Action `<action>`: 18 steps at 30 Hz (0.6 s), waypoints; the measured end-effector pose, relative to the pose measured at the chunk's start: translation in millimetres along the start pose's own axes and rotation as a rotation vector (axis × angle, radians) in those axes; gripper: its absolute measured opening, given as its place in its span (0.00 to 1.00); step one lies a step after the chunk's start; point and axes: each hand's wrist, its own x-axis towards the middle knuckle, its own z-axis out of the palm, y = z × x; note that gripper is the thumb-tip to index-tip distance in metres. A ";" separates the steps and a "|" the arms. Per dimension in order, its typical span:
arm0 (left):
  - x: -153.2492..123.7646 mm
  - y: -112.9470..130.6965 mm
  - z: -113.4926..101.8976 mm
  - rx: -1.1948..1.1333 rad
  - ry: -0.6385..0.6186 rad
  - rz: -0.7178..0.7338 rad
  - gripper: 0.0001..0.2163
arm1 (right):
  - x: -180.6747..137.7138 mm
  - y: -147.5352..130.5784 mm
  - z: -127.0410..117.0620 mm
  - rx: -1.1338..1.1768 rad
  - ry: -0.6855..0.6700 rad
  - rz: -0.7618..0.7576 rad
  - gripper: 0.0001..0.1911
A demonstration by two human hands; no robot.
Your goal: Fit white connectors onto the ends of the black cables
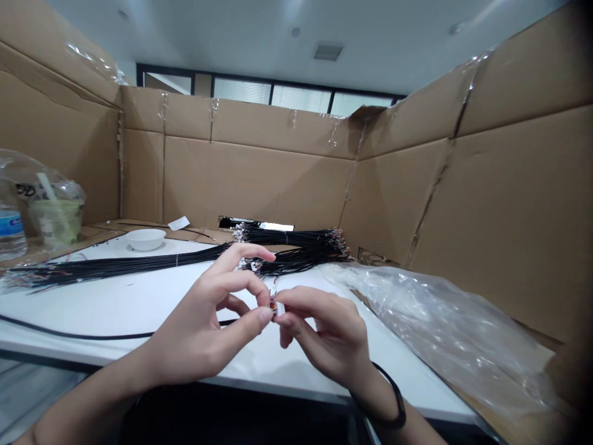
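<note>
Connector (278, 307) pinched between left hand (199, 321) and right hand (327, 337); two black wire bundles (115, 267) (291, 242).

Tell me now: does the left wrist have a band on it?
No; the left wrist is bare, and the black band is on the right wrist.

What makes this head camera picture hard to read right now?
In the head view, the light is soft and even, with glare on the plastic bag and white table; the wide lens bows the cardboard walls; the small connector held by the left hand and right hand looks slightly blurred, its details hard to read.
</note>
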 end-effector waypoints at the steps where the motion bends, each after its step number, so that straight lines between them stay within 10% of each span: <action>1: -0.2 -0.2 -0.1 0.001 0.001 0.000 0.05 | 0.3 0.2 -0.3 -0.031 -0.001 -0.016 0.03; 18: -1.1 1.0 -2.0 0.063 0.030 -0.038 0.06 | 1.7 0.2 -5.3 -0.395 -0.058 -0.186 0.07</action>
